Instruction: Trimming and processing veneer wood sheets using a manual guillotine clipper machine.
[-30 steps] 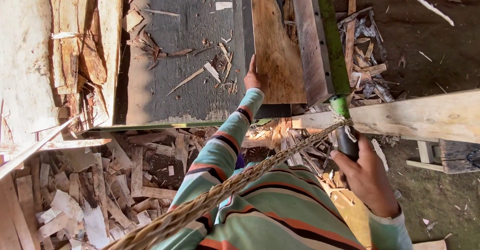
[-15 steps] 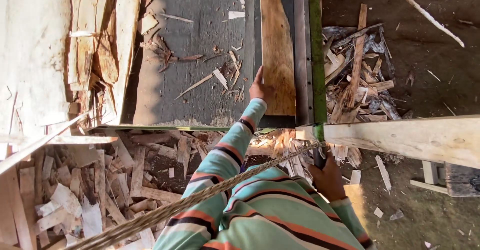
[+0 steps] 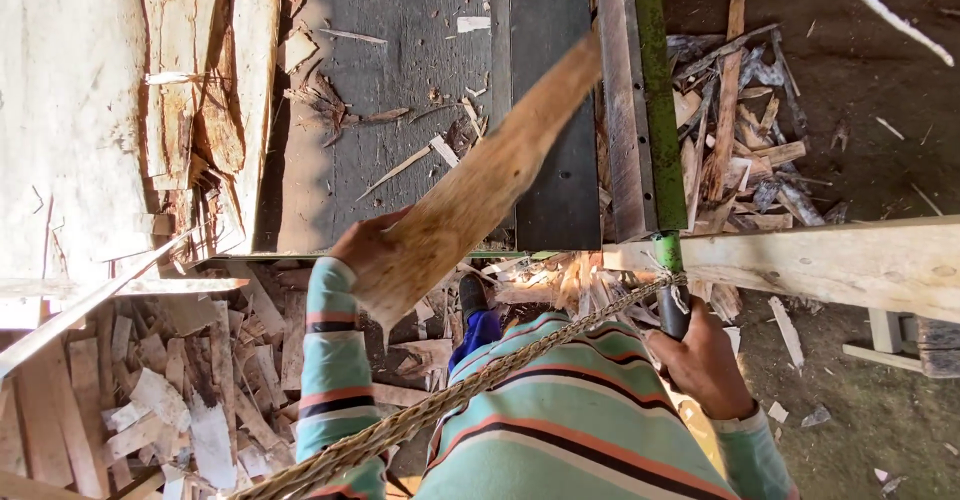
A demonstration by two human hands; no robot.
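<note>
My left hand (image 3: 368,246) grips the near end of a rough wooden slab (image 3: 485,175). The slab is raised off the dark grey table (image 3: 400,80) and slants up to the right, blurred by motion. My right hand (image 3: 706,366) is closed around a dark handle (image 3: 672,312) at the near end of a green bar (image 3: 655,90) that runs along the table's right side. A braided rope (image 3: 450,408) runs from the handle across my striped shirt toward the lower left.
Bark-edged planks (image 3: 200,90) lie along the table's left side. Offcuts are piled on the ground at the lower left (image 3: 150,390) and right of the green bar (image 3: 740,130). A pale wooden beam (image 3: 850,265) crosses at the right. My foot in a blue shoe (image 3: 476,318) stands below the table edge.
The slab lay flat along the table's right side under my left hand. My left hand has lifted it and swung its near end leftward. My right hand stays on the handle.
</note>
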